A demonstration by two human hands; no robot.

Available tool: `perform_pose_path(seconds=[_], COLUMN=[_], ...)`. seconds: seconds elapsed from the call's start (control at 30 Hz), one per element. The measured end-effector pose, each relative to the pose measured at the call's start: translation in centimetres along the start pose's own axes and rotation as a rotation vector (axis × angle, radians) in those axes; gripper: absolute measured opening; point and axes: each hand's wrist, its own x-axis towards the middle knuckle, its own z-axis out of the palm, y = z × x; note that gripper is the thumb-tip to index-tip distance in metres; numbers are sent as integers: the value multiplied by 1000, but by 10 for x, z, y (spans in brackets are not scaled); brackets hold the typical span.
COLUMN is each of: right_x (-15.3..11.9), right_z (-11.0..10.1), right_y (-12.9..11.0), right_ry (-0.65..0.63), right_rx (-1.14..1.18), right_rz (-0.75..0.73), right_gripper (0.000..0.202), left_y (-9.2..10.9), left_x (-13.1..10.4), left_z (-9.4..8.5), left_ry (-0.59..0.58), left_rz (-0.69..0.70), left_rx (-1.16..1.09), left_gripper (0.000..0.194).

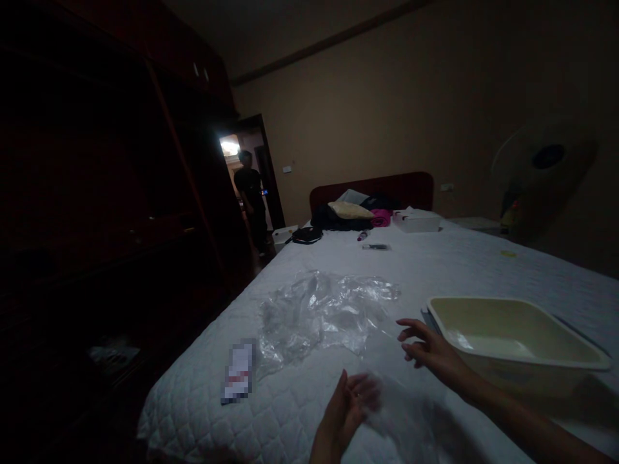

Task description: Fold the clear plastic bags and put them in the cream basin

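My left hand (347, 407) is low over the near part of the bed, its thumb raised and its fingers stretched out and blurred. My right hand (428, 351) hovers to its right with fingers apart and nothing visible in them. Just beyond both hands, a crumpled clear plastic bag (314, 316) lies spread on the white quilted bed cover (188, 393). Right of my right hand stands a cream plastic tub (512, 328), partly behind my forearm. A faint, blurred patch beside my left hand may be clear plastic; I cannot tell.
A small pixelated packet (239, 372) lies near the bed's left edge. Farther back are a dark round bag (307, 235), a pillow (351, 211), pink cloth (381, 217) and a white box (416, 220). A fan (546, 158) stands right; a person (250, 193) is at the doorway.
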Motion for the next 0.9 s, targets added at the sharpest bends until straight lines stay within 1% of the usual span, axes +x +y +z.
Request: perform_pose_path(seconds=[0.07, 0.1, 0.17, 0.23, 0.33, 0.5, 0.57, 0.63, 0.7, 0.77, 0.83, 0.9], right_x=[-1, -2, -3, -4, -3, 5, 7, 6, 5, 3, 3, 3], right_z=[3, 4, 6, 7, 4, -2, -4, -5, -5, -6, -6, -7], right_y=[-3, -4, -5, -3, 3, 16, 21, 24, 26, 26, 25, 24], right_ry=[-13, -21, -37, -38, -3, 72, 63, 26, -1, -4, -3, 7], right_rx=[-8, -15, -34, -55, -82, -4, 45, 102, 159, 192, 178, 178], right_rz=[5, 8, 9, 10, 77, 238, 286, 332, 365, 386, 412, 418], right_gripper=[47, 47, 47, 48, 56, 71, 74, 75, 71, 61, 45, 32], left_y=[0, 1, 3, 8, 20, 42, 48, 51, 52, 51, 50, 49], left_x=[-1, 0, 3, 6, 8, -4, -12, -19, -25, -27, -26, -24], left_z=[8, 12, 20, 26, 35, 51, 60, 69, 76, 81, 83, 81], left_ry=[12, 39, 125, 203, 198, 191, 170, 138, 94, 66, 82, 141], left_rz=[-15, -7, 65, 180, 185, 231, 235, 232, 223, 217, 218, 203], left_rx=[54, 102, 228, 380, 586, 716, 743, 770, 788, 807, 839, 889], left_gripper=[51, 51, 48, 48, 53, 56, 55, 53, 51, 51, 50, 50])
